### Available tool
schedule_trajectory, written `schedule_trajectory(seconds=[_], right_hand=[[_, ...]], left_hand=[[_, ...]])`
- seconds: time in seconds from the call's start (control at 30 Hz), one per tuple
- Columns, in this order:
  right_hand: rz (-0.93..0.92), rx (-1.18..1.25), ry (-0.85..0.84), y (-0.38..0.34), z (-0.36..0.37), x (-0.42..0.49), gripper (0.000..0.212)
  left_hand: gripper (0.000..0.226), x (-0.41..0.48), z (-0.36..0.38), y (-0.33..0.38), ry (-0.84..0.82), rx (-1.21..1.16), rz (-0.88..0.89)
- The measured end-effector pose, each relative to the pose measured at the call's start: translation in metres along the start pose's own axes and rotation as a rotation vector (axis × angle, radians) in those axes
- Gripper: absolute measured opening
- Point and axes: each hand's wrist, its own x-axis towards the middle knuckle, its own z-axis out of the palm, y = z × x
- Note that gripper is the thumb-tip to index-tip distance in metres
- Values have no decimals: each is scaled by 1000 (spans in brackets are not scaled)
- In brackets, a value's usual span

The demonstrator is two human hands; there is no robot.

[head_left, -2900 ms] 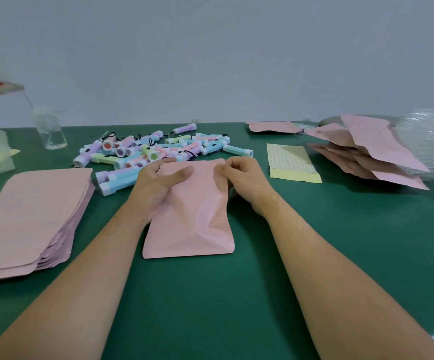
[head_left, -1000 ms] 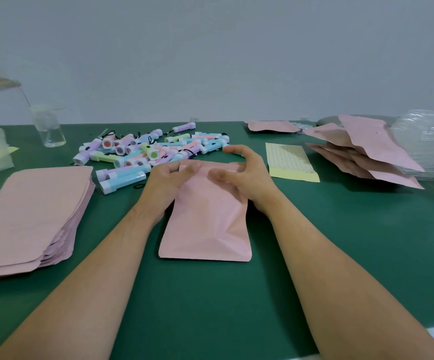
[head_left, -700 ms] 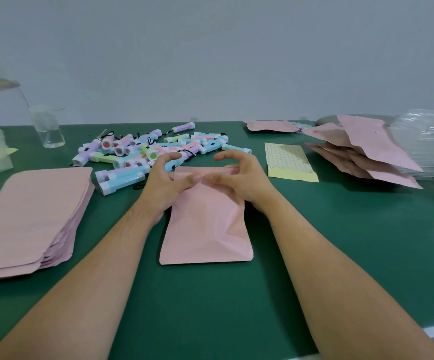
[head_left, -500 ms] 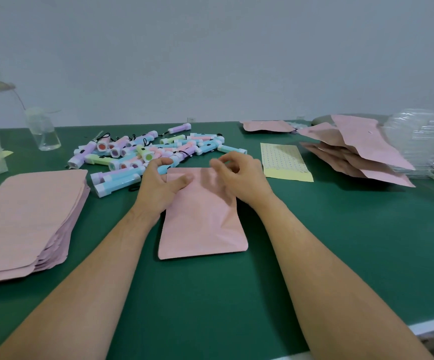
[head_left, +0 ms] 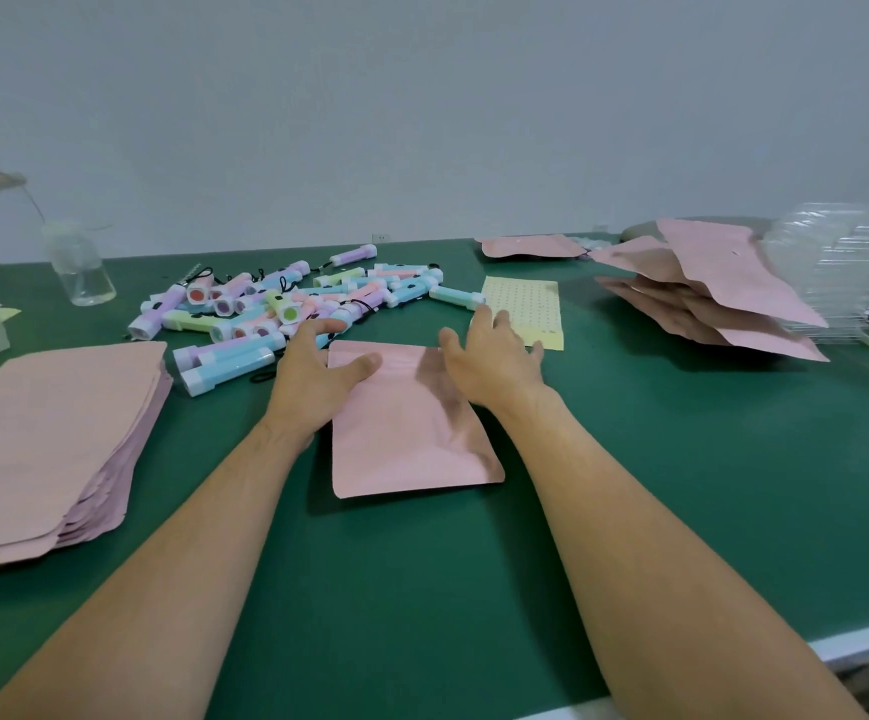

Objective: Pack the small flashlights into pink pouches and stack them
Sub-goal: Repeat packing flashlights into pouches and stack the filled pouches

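Pink matte pouch lay flat at frame centre. Left hand, fingers straight, rested on its upper-left corner; right hand spread open at its upper-right edge, gripping nothing.

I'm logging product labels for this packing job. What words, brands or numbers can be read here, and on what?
No readable text anywhere.
Pink pouch in the middle: plain face.
Flashlights: coloured round ends, any marking too small to read.
Yellow sheet: rows of tiny dots, no letters legible.
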Motion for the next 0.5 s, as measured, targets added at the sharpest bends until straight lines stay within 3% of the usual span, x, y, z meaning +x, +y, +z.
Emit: schedule_trajectory(seconds=[0.1,0.27,0.37,0.5], right_hand=[[-67,56,186,6,-10,3,38],[185,-37,440,56,-38,16,37],[305,-31,389,87,-39,22,24],[292,22,337,91,-35,29,24]], left_hand=[[62,-1,0,0,-23,-6,-15],[59,-4,0,3,-23,-9,-16],[59,-5,0,3,-34,-17,-19],[59,-4,0,3,-25,6,-1]])
